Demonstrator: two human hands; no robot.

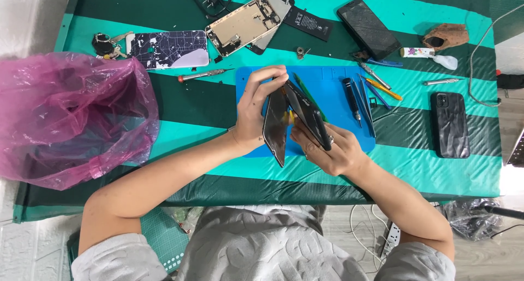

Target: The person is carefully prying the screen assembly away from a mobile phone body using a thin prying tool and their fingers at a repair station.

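We work at a table under a teal-and-dark-green striped plastic cover, with pale wooden floor visible at lower right. A blue rectangular rubber mat lies at centre. Above it we hold a dark smartphone opened into two halves. Our left hand grips the detached glass screen panel; its long axis runs near-to-far, tilted on edge. Our right hand clasps the black phone body, long axis running from far left to near right. The halves meet at their far ends, forming a narrow V. A crumpled pink plastic bag sits at left.
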